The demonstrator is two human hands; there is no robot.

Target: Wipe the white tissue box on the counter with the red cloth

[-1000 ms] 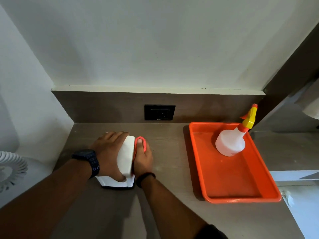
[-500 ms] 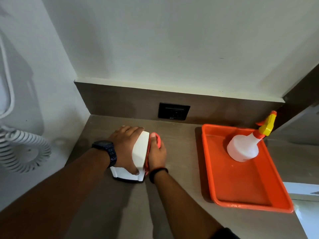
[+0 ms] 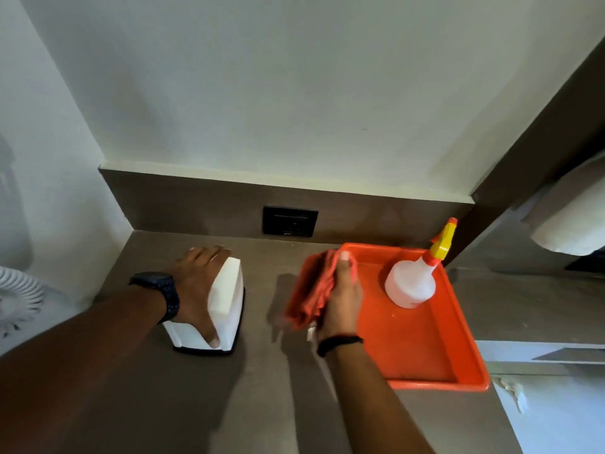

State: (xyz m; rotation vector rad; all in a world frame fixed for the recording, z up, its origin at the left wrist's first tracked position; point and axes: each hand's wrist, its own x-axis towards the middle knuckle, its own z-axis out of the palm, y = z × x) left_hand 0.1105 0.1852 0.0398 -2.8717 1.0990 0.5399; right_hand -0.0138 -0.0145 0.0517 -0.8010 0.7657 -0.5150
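The white tissue box point(image 3: 226, 299) with a black base stands upright on the brown counter at left centre. My left hand point(image 3: 196, 283) wraps over its left side and top, thumb on the near face. My right hand point(image 3: 343, 299) is apart from the box, to its right, and holds the crumpled red cloth point(image 3: 312, 290) at the left rim of the orange tray point(image 3: 425, 355). The cloth hangs partly over the counter and partly over the tray's edge.
A white spray bottle point(image 3: 411, 285) with a yellow and orange nozzle stands in the tray's far corner. A black wall socket point(image 3: 289, 221) sits on the backsplash. A coiled white cord point(image 3: 16, 296) hangs at left. A paper roll point(image 3: 569, 224) is mounted at right.
My right hand has left the box's right side and carried the red cloth rightward to the tray's left rim. My left hand stays on the box. The view shifted.
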